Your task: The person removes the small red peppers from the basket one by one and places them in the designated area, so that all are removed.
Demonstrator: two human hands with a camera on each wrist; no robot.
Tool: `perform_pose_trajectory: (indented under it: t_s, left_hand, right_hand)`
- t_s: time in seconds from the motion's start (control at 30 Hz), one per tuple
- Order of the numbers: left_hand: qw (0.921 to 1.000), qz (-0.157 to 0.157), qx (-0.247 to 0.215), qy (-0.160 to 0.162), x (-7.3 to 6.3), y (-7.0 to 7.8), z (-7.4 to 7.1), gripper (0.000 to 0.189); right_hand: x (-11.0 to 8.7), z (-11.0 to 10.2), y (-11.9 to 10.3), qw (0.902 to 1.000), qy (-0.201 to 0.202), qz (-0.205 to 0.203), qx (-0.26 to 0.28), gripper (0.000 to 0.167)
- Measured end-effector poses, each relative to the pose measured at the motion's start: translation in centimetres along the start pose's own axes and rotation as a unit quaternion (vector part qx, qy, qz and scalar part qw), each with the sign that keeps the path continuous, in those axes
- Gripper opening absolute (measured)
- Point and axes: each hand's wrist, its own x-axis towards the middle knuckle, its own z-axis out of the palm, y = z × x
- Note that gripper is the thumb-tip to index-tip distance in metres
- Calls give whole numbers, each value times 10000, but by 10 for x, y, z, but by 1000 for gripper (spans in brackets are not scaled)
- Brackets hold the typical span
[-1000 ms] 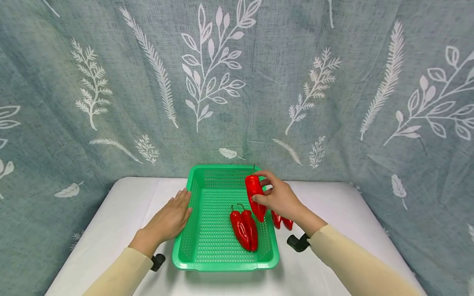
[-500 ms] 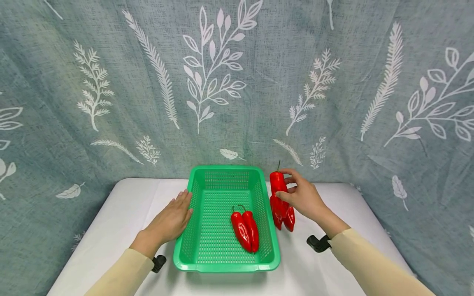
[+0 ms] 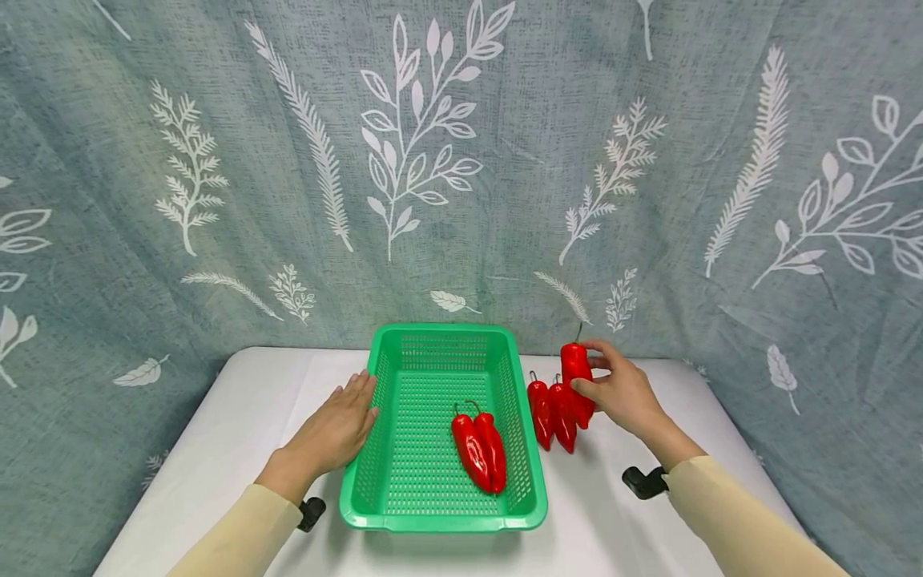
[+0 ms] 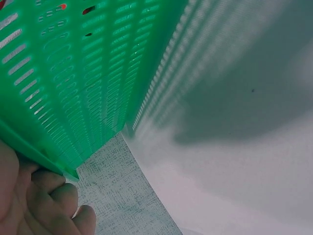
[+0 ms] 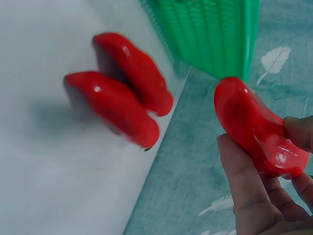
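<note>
My right hand (image 3: 626, 393) pinches a red pepper (image 3: 574, 365) between thumb and fingers, its stem pointing up. In the right wrist view the same red pepper (image 5: 244, 120) hangs above the table's edge, apart from two other peppers. Those two, a left pepper (image 3: 538, 409) and a right pepper (image 3: 562, 421), lie on the table just right of the green basket (image 3: 443, 522). My left hand (image 3: 335, 425) rests with extended fingers against the basket's left rim. Left wrist fingers (image 4: 49, 196) show at the rim of the basket (image 4: 93, 78).
Two more red peppers (image 3: 479, 453) lie side by side in the basket, towards its right wall. The white table (image 3: 584, 521) ends at a grey-green leaf-patterned cloth (image 3: 505, 200) hanging behind it.
My right hand has carried the pepper from over the basket to the right, past its rim, to beside the two table peppers. The left hand has stayed on the basket.
</note>
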Motion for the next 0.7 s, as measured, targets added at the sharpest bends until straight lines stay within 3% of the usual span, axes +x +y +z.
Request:
perform_pose_trajectory:
  t_s: [0.7]
  left_hand:
    - [10000, 31, 29, 34, 1, -1, 2, 61]
  right_hand:
    - [8, 4, 47, 9983, -97, 522, -250, 73]
